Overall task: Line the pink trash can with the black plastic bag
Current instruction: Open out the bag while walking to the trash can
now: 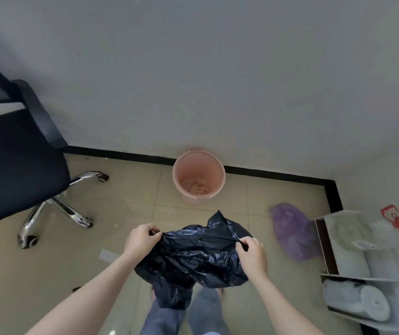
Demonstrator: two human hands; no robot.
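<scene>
Both hands, left hand and right hand, pinch the crumpled black plastic bag taut, apparently finding its mouth; next, carry it to the unlined pink trash can against the floor's far edge.

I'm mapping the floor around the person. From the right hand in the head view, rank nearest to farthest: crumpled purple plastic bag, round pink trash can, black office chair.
From the right hand:
1. Crumpled purple plastic bag, just right.
2. Round pink trash can, ahead by the wall.
3. Black office chair, far left.
</scene>
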